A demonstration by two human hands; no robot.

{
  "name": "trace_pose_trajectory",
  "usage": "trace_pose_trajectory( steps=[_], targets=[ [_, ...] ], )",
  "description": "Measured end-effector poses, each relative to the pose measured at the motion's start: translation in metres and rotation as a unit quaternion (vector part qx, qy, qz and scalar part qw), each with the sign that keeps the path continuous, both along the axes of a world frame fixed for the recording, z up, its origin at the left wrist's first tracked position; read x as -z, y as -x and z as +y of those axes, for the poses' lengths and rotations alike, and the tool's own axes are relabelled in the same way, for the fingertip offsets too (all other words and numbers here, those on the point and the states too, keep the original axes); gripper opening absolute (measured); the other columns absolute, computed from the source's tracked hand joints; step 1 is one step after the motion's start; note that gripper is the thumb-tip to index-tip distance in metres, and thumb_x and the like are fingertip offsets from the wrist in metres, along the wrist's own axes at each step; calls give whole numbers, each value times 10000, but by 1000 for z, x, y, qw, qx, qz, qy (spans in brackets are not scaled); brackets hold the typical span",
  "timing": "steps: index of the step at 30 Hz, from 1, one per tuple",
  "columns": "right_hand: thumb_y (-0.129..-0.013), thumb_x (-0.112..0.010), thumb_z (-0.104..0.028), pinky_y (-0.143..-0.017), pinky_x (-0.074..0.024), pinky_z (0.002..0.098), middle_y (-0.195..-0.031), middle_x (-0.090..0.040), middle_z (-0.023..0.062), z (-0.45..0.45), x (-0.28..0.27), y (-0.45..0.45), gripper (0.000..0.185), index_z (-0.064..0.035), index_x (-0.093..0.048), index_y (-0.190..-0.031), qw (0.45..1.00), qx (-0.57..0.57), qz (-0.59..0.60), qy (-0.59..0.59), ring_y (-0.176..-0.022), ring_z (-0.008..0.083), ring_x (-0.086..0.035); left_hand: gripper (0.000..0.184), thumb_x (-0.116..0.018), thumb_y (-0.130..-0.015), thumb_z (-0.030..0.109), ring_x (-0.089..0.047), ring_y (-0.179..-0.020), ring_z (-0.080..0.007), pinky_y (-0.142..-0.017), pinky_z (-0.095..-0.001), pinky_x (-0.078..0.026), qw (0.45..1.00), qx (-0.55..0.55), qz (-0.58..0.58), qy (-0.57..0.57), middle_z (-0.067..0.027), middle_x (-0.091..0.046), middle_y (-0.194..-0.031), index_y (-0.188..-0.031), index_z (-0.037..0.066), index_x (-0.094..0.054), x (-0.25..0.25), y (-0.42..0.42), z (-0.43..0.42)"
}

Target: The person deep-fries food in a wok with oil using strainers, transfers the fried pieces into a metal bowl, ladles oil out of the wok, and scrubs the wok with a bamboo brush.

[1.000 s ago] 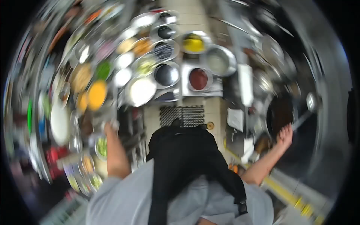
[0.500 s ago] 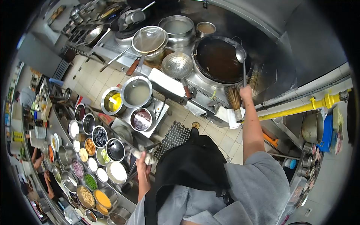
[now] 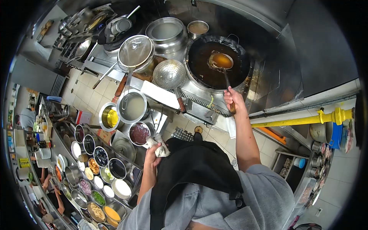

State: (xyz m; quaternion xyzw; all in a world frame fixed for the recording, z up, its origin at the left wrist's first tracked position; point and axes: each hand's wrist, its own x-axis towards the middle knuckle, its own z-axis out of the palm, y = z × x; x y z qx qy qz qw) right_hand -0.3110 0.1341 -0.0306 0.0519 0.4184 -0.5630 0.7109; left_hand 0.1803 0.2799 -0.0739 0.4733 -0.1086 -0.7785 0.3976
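Note:
My right hand (image 3: 235,99) is closed round the handle of a long ladle (image 3: 227,79). The ladle's bowl sits in the large black wok (image 3: 193,61), filled with amber-brown liquid like the dark liquid around it. My left hand (image 3: 152,153) grips a crumpled whitish cloth (image 3: 158,146) near my waist, beside the pot of dark red liquid (image 3: 140,133). Left of the wok, a perforated strainer (image 3: 169,73) lies on the stove edge with its wooden handle toward me.
A fine mesh sieve (image 3: 136,50) rests over a pot. Behind stands a pot of cloudy liquid (image 3: 165,30). Several ingredient bowls, including chopped greens (image 3: 99,198), crowd the left counter. A yellow pipe (image 3: 303,120) runs along the right. Other people's arms (image 3: 59,201) show at far left.
The ladle has moved from the wok's right rim into its liquid, and its bowl is now full. My right hand has shifted left and down. The bamboo brush no longer shows.

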Motion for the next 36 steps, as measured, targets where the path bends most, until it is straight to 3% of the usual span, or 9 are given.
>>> trace_pose_trajectory(
  steps=[16, 17, 18, 20, 21, 24, 28, 32, 36],
  targets=[
    [-1020, -588, -246, -329, -336, 188, -688, -507, 6, -10, -85, -63, 290, 32, -507, -1013, 1000, 13, -15, 13, -452, 49, -410, 408, -599, -833, 93, -706, -859, -285, -764, -401, -595, 986, 155, -53, 33, -194, -707, -1000, -1197, -89, -571, -24, -52, -114],
    [-1020, -585, -254, -335, -334, 191, -688, -499, 1, -13, -89, -68, 286, 18, -497, -1005, 1000, 7, -18, 8, -455, 49, -406, 400, -616, -827, 103, -690, -684, -229, -568, -323, -576, 987, 150, -49, 28, -171, -712, -958, -1179, -86, -587, -20, -56, -117],
    [-1020, -583, -263, -341, -332, 195, -688, -492, -4, -18, -93, -73, 283, 3, -488, -996, 1000, -1, -21, 5, -457, 48, -403, 400, -616, -827, 103, -690, -684, -229, -568, -323, -576, 988, 146, -45, 26, -171, -712, -958, -1179, -86, -587, -10, -62, -120],
    [-1023, -575, -257, -337, -336, 197, -685, -490, 1, -25, -103, -87, 281, 11, -497, -988, 1000, -8, -21, -2, -457, 51, -407, 353, -643, -831, 126, -602, -482, -161, -349, -246, -431, 983, 174, -52, 34, -119, -702, -867, -1124, -67, -607, -7, -72, -129],
    [-1023, -575, -255, -336, -337, 197, -684, -490, 5, -30, -106, -93, 284, 16, -501, -986, 1000, -10, -30, -2, -455, 53, -407, 323, -670, -838, 148, -496, -362, -118, -249, -224, -263, 979, 185, -89, 3, -70, -671, -789, -1089, -46, -607, -6, -81, -131],
    [-1019, -580, -246, -333, -342, 197, -690, -498, 18, -43, -119, -117, 289, 31, -503, -991, 999, -26, -42, 1, -459, 64, -416, 348, -643, -854, 147, -651, -555, -149, -341, -233, -426, 978, 197, -58, 26, -127, -723, -918, -1124, -73, -632, 6, -97, -141],
    [-1021, -576, -249, -337, -356, 211, -712, -507, 29, -68, -136, -148, 288, 30, -504, -1023, 992, -60, -114, 0, -471, 77, -430, 333, -664, -882, 177, -666, -574, -149, -339, -237, -424, 992, 119, -31, 19, -128, -725, -926, -1107, -68, -644, -1, -98, -147],
    [-1029, -561, -262, -350, -383, 224, -729, -512, 33, -102, -154, -188, 306, 39, -514, -1056, 979, -123, -160, 21, -487, 87, -444, 319, -711, -863, 162, -700, -684, -171, -481, -263, -527, 995, 86, -39, 8, -104, -720, -907, -1094, -42, -629, -21, -110, -153],
    [-1048, -520, -271, -335, -377, 233, -734, -504, 37, -137, -160, -232, 330, 58, -502, -1074, 973, -155, -168, 40, -486, 90, -443, 398, -685, -842, 58, -674, -882, -218, -792, -359, -560, 996, 85, 10, -19, -111, -674, -1015, -1213, -31, -572, 9, -129, -150]
  ],
)
